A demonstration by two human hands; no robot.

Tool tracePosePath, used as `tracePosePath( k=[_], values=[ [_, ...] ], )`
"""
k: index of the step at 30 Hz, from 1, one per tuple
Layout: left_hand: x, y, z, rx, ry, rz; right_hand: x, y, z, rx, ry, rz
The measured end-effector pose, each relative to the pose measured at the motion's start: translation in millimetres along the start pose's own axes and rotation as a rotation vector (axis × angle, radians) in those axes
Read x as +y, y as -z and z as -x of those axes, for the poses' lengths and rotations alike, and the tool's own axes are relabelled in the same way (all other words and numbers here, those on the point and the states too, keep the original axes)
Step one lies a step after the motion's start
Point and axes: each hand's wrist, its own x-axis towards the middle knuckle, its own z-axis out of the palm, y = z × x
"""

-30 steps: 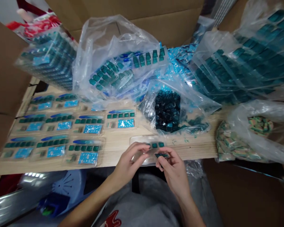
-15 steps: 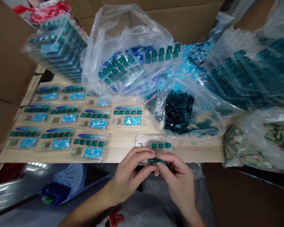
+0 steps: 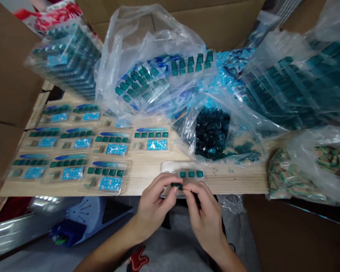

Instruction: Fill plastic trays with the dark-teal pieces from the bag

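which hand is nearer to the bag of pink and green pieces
Right. The right hand is left of the bag of pink and green pieces, clearly apart from it; the left hand is farther left, beyond the right hand.

The held piece [image 3: 176,185] is dark teal, the packets [image 3: 110,184] white-speckled sky blue, the slim sticks [image 3: 104,164] blue-to-turquoise.

Fingers [image 3: 166,178] partly hide the teal piece [image 3: 176,185] and clear tray [image 3: 170,166]; the view's right edge crops the striped-piece bag [image 3: 289,176].
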Motion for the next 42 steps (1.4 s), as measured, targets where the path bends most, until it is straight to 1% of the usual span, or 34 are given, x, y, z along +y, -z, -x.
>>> tracePosePath(
  k=[1, 3, 4, 6, 7, 8, 9, 11, 12, 13, 14, 16, 18, 19, 20, 21, 23, 25, 26, 28, 29, 30, 31, 34, 35, 36, 37, 39, 42],
  values=[
    [1, -1.7, 1, 0.015, 0.027, 0.012, 1, -1, 0, 0.001, -0.017, -0.008],
    [4, -5.8, 3, 0.04, 0.12, 0.083, 2, -2, 2, 0.004, -0.112, -0.118],
    [6, -7.9, 3, 0.04, 0.185, 0.156, 2, -3, 3, -0.002, -0.172, -0.213],
    [8, -10.4, 1, 0.002, 0.332, 0.35, 1, -2, 5, -0.034, -0.278, -0.429],
    [8, -9.9, -2, -0.002, 0.388, 0.442, 0, 0, 7, -0.051, -0.305, -0.526],
    [6, -7.9, -7, 0.019, 0.421, 0.519, -1, 3, 9, -0.059, -0.319, -0.606],
    [4, -4.2, -12, 0.077, 0.426, 0.579, -2, 8, 11, -0.058, -0.319, -0.667],
    [-2, 6.6, -25, 0.262, 0.367, 0.649, -1, 21, 15, -0.014, -0.296, -0.692],
    [-4, 12.7, -30, 0.335, 0.329, 0.663, 1, 29, 16, 0.021, -0.286, -0.637],
    [-6, 18.3, -33, 0.355, 0.304, 0.666, 5, 37, 15, 0.067, -0.284, -0.526],
    [-6, 22.8, -35, 0.326, 0.298, 0.66, 10, 45, 13, 0.118, -0.292, -0.366],
    [-2, 27.3, -31, 0.185, 0.314, 0.635, 25, 60, 4, 0.206, -0.335, -0.059],
    [6, 26.5, -23, 0.054, 0.337, 0.613, 43, 71, -9, 0.363, -0.342, 0.107],
    [11, 25.0, -19, 0.017, 0.345, 0.597, 51, 76, -14, 0.44, -0.334, 0.197],
    [15, 23.5, -16, -0.011, 0.352, 0.575, 58, 81, -19, 0.488, -0.333, 0.304],
    [19, 22.3, -14, -0.036, 0.354, 0.55, 65, 86, -22, 0.49, -0.326, 0.407],
    [25, 20.8, -13, -0.068, 0.321, 0.5, 72, 96, -25, 0.424, -0.273, 0.591],
    [28, 20.5, -15, -0.064, 0.271, 0.463, 73, 104, -22, 0.374, -0.199, 0.721],
    [30, 20.3, -16, -0.049, 0.25, 0.455, 71, 106, -19, 0.385, -0.173, 0.769],
    [31, 19.1, -18, -0.013, 0.224, 0.441, 59, 102, -13, 0.443, -0.153, 0.787],
    [31, 18.1, -18, -0.001, 0.21, 0.428, 49, 97, -10, 0.456, -0.149, 0.74],
    [31, 16.9, -18, 0.001, 0.191, 0.408, 38, 89, -8, 0.453, -0.127, 0.642],
    [31, 15.6, -17, -0.008, 0.169, 0.377, 26, 79, -7, 0.401, -0.11, 0.504],
    [29, 13.8, -14, -0.061, 0.076, 0.256, -7, 47, -12, 0.093, -0.038, 0.126],
    [29, 14.2, -13, -0.08, 0.042, 0.211, -15, 38, -16, -0.001, -0.026, 0.038],
    [27, 15.0, -12, -0.096, 0.01, 0.165, -20, 31, -19, -0.059, -0.013, -0.013],
    [26, 16.1, -11, -0.11, -0.016, 0.123, -23, 26, -22, -0.105, -0.008, -0.033],
    [22, 18.1, -10, -0.131, -0.045, 0.06, -23, 20, -26, -0.147, 0.007, -0.011],
    [15, 18.4, -9, -0.136, -0.039, 0.02, -18, 14, -24, -0.136, 0.079, 0.093]
  ],
)
